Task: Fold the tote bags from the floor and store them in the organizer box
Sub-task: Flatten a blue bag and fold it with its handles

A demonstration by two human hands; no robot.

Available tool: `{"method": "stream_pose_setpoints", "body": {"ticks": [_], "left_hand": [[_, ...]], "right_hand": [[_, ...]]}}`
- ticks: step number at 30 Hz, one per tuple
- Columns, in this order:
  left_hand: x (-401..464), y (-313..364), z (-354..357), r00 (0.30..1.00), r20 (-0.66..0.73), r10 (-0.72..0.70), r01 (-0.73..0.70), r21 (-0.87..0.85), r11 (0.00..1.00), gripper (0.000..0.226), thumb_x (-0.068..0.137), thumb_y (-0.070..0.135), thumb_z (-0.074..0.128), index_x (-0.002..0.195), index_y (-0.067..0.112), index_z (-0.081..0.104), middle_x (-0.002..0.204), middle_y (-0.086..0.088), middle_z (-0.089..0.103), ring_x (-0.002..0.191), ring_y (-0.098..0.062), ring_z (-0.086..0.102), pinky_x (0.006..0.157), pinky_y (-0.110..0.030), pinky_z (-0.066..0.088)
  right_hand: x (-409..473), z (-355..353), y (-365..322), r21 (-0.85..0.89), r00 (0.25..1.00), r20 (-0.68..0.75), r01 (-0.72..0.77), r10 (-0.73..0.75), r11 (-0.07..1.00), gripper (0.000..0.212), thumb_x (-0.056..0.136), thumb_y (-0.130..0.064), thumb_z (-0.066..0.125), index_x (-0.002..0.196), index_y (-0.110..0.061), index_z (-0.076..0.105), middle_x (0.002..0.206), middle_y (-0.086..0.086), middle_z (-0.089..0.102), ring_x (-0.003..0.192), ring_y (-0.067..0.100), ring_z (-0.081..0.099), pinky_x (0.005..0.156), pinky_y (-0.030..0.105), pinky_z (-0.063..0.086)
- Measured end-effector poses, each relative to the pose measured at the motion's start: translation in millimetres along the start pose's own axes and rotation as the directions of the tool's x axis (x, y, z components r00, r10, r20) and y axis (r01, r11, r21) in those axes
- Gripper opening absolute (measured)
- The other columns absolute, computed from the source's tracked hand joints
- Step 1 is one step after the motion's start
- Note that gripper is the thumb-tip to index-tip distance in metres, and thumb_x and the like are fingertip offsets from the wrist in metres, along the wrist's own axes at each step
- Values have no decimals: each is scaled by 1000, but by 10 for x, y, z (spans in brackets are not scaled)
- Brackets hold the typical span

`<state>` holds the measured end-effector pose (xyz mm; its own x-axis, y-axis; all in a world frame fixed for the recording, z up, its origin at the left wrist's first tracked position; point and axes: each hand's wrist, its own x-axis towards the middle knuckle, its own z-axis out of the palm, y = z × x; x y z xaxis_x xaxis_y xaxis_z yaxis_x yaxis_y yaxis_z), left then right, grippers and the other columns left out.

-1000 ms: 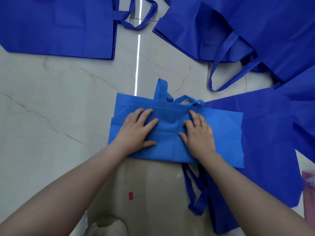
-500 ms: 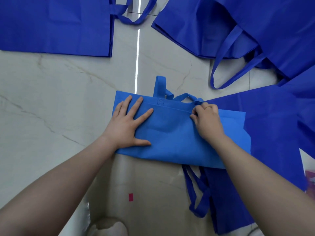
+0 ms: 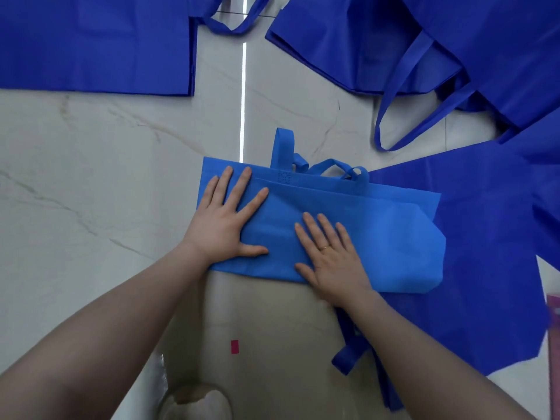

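Observation:
A light blue tote bag (image 3: 378, 234), folded into a flat band, lies on the marble floor in front of me with its handles (image 3: 285, 147) sticking out at the far edge. My left hand (image 3: 227, 219) presses flat on its left end, fingers spread. My right hand (image 3: 330, 253) lies flat on the middle of the bag near its front edge, fingers straight. The organizer box is not in view.
Several darker blue tote bags lie around: one at the far left (image 3: 91, 43), a pile at the far right (image 3: 424, 40), one under the folded bag at the right (image 3: 491, 253). A small red mark (image 3: 235, 347) is on the floor (image 3: 91, 177).
My right hand left the bag's far edge by the handles and came back to press flat on the middle. My left hand slid slightly left and stays flat.

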<state>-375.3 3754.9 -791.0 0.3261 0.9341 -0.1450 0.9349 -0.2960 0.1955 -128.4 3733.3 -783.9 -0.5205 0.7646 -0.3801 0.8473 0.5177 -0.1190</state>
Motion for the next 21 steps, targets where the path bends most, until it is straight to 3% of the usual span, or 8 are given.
{"method": "stream_pose_setpoints", "body": {"ticks": [3, 5, 7, 9, 12, 15, 18, 21], "left_hand": [[-45, 20, 33, 998, -53, 34, -31, 48, 998, 97, 66, 79, 36, 142, 18, 33, 150, -7, 22, 136, -35, 19, 113, -49, -2], [-80, 54, 70, 994, -98, 55, -46, 89, 995, 94, 68, 76, 39, 136, 11, 39, 139, -8, 33, 127, -33, 31, 111, -49, 8], [-91, 82, 111, 988, -132, 79, -63, 118, 991, 92, 67, 73, 52, 129, 6, 42, 124, -9, 38, 113, -31, 38, 102, -46, 22], [-100, 111, 137, 981, -169, 92, -77, 91, 993, 91, 60, 66, 68, 123, 6, 42, 117, -11, 38, 105, -31, 39, 92, -45, 28], [-129, 178, 137, 979, -192, 63, -56, 40, 998, 77, 56, 54, 79, 111, 13, 44, 116, -16, 38, 107, -36, 38, 93, -52, 38], [-151, 229, 94, 993, -115, 30, -33, -31, 999, 62, 61, 46, 80, 103, 19, 45, 117, -20, 43, 110, -41, 40, 94, -63, 37], [-170, 194, -68, 998, 28, 54, -51, -110, 993, 55, 73, 61, 57, 108, 20, 51, 123, -23, 48, 116, -45, 44, 100, -60, 36], [-229, 69, -376, 952, 300, 64, 19, -267, 964, 100, 58, 90, 30, 126, 20, 52, 150, -12, 27, 141, -31, 18, 115, -40, 17]], "right_hand": [[-259, -41, 370, 49, 983, 33, -182, 180, 982, 71, 87, -54, 30, 148, -20, 19, 154, 2, 22, 140, 24, 14, 111, 40, 12], [-408, -77, 539, 96, 963, 88, -263, 255, 960, 82, 83, -65, 21, 150, -21, 2, 156, -1, -2, 144, 19, -6, 116, 40, 6], [-446, -171, 562, 70, 940, 216, -285, 264, 956, 96, 70, -79, 11, 142, -25, -23, 150, -5, -31, 138, 16, -29, 116, 41, -8], [-421, -240, 471, -15, 933, 265, -248, 243, 969, 109, 65, -86, 23, 141, -28, -29, 148, -1, -39, 138, 23, -30, 115, 47, -7], [-347, -242, 210, -76, 985, 168, -23, 35, 997, 99, 66, -66, 63, 147, -27, 21, 156, 12, 13, 139, 39, 20, 103, 60, 31], [-263, -196, -13, -82, 984, 178, 25, -10, 996, 71, 60, -38, 75, 126, -19, 58, 134, 18, 53, 118, 46, 52, 87, 60, 47], [-216, -306, -80, 8, 995, 102, -8, 7, 1000, 40, 75, -11, 61, 115, -7, 64, 133, 19, 54, 119, 46, 52, 90, 56, 48], [-207, -490, 5, 251, 986, 148, -114, 78, 961, 39, 92, -5, 39, 131, -8, 45, 147, 4, 41, 139, 28, 30, 106, 40, 33]]}}
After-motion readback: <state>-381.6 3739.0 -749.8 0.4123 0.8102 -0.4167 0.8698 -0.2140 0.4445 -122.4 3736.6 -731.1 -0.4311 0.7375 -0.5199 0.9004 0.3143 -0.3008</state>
